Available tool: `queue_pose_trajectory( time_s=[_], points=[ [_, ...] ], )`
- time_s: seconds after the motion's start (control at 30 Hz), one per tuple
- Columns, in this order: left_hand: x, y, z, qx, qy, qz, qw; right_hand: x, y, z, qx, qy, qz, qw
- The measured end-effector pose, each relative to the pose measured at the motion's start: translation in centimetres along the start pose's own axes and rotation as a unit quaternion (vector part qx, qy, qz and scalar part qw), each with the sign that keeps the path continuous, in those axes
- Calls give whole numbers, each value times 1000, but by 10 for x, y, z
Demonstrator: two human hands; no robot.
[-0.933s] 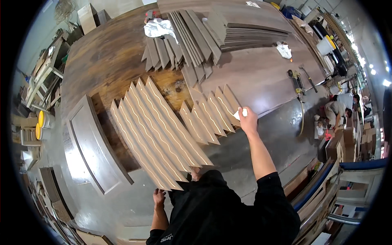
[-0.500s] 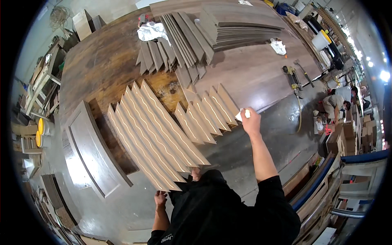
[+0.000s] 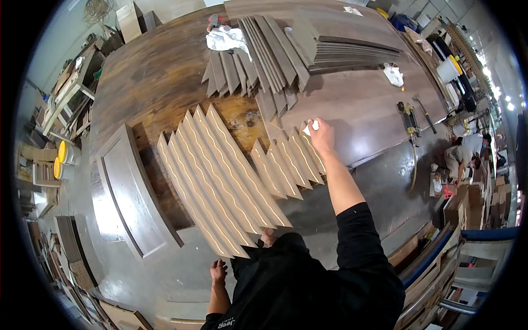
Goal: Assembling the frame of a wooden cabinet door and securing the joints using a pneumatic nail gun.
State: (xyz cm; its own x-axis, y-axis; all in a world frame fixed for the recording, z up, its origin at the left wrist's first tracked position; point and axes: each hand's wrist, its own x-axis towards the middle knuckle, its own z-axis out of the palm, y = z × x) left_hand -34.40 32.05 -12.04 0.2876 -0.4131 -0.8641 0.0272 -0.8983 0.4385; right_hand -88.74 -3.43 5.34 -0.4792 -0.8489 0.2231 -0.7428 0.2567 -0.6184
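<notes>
In my right hand [image 3: 323, 136] is a small white glue bottle [image 3: 312, 127], its tip close to the far end of the rightmost short wooden strip [image 3: 309, 144]. Several short strips lie there side by side with pointed ends, each bearing a wavy pale bead of glue. To their left is a group of longer wooden strips [image 3: 217, 176], also with wavy beads. My left hand [image 3: 219, 271] hangs just below the near ends of the long strips, fingers curled and no object visible in it.
A grey framed panel [image 3: 137, 192] lies at the left. Stacked grey-brown boards [image 3: 352, 52], loose slats [image 3: 275, 52] and a crumpled white plastic bag [image 3: 228, 39] sit farther back. A nail gun [image 3: 408, 115] and hammer [image 3: 423, 113] lie on the right. Another person [image 3: 465, 154] crouches far right.
My right hand has moved left and away from me with the glue bottle, toward the far end of the rightmost short strip. The view has shifted, so the table appears farther right.
</notes>
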Motion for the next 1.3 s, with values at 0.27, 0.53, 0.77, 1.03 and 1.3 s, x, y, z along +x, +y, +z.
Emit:
queue_pose_trajectory(
  time_s=[0.27, 0.53, 0.77, 1.03, 1.3],
  points=[
    [-2, -12, 2, -9, -2, -2, 1000, 1, 31, -27, 22, 29, 45, 998],
    [14, 17, 6, 24, -28, 43, 998, 8, 49, -20, -15, 72, 34, 997],
    [3, 30, 9, 19, -4, 55, 998, 13, 33, -10, -15, 55, 49, 997],
    [7, 8, 6, 9, -24, 1, 1000, -30, 60, -37, 5, 89, -2, 996],
    [10, 27, 20, 8, -37, 35, 999, -81, 66, -82, -20, 80, 33, 996]
  ],
)
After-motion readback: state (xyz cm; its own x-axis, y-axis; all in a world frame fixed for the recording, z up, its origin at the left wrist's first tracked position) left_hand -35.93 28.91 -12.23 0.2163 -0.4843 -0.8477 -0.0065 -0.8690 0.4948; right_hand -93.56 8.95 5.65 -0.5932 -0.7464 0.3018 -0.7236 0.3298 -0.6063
